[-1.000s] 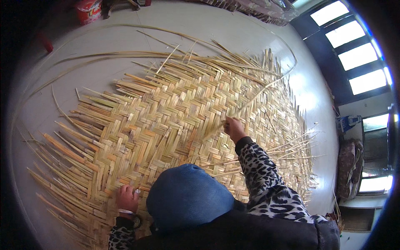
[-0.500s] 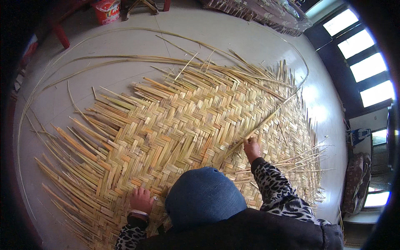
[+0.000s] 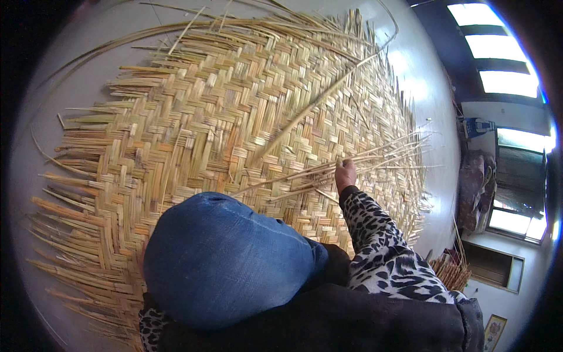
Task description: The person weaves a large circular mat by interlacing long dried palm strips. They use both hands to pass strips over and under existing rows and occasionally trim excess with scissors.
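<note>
A large woven mat (image 3: 234,100) of split cane-like strips, with loose strip ends fringing its edges, spreads beneath me. My right hand (image 3: 346,175) is closed on a loose bundle of thin strips (image 3: 381,154) that lies across the mat to the right of the middle. Farther up, a longer single strip (image 3: 316,101) rests slantwise on the weave, apart from the hand. Only the spotted left sleeve (image 3: 151,330) shows at the lower left; my left hand is hidden behind the blue cap (image 3: 229,264).
Long curved strips (image 3: 117,42) reach past the mat's far left edge onto the pale floor (image 3: 70,76). On the right are a dark-framed window (image 3: 487,50), a piece of cloth-covered furniture (image 3: 476,190) and a reddish-brown bundle of sticks (image 3: 453,273).
My right hand has let go of the long slanting strip and moved nearer, onto the thin bundle. The view has shifted, and my left hand has gone out of sight.
</note>
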A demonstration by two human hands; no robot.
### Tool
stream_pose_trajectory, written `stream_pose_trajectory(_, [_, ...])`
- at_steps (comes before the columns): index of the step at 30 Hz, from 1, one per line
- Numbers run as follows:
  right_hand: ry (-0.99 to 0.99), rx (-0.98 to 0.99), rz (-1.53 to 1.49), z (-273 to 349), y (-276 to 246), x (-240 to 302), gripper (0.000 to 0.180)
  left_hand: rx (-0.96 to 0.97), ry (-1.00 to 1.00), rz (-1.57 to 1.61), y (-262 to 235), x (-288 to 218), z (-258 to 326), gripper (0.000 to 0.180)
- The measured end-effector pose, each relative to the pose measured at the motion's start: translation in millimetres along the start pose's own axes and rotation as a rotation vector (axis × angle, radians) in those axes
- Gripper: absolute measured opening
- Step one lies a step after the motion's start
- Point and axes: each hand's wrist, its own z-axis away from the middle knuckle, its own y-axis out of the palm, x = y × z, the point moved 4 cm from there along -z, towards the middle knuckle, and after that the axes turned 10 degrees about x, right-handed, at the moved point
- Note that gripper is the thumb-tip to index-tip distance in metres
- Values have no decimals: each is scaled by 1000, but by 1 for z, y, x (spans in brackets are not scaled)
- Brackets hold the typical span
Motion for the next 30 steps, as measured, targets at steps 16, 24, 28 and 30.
stream_pose_trajectory(16, [316, 205, -422, -53, 21, -43, 47, 12, 105, -55, 23, 17, -14, 28])
stream_pose_trajectory(24, [437, -272, -199, -47, 17, -127, 54, 22, 108, -69, 23, 19, -15, 29])
stream_pose_trajectory(28, [339, 273, -58, -53, 34, -163, 37, 20, 109, -74, 23, 19, -15, 29])
stream_pose_trajectory(30, [276, 354, -180, -52, 28, -162, 29, 20, 113, -75, 24, 19, -16, 29])
